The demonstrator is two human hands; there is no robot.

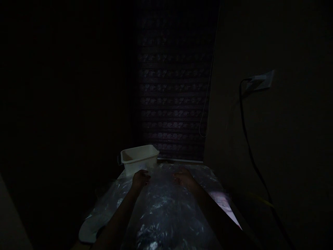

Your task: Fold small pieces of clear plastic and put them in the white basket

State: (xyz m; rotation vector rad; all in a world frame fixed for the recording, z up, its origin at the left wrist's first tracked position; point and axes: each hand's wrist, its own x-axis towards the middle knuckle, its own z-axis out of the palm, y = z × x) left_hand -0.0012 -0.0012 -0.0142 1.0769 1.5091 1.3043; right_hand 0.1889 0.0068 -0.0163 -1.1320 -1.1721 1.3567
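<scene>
A large sheet of clear, crinkled plastic (162, 205) covers most of the table in the dim light. My left hand (140, 178) is at its far part, just in front of a white plastic tub, with the fingers curled in on the plastic. Across from it, my right hand (184, 177) has its fingers bent and pinched on the same sheet. A hazy stretch of plastic spans the gap between both hands. Darkness hides the fingertips' exact hold.
The white tub (140, 161) stands at the table's far left corner. A patterned blind (171, 104) hangs beyond. On the right wall, a black cable (247, 139) runs down from an outlet (261, 81). A pale rounded object (90, 229) lies at the near left.
</scene>
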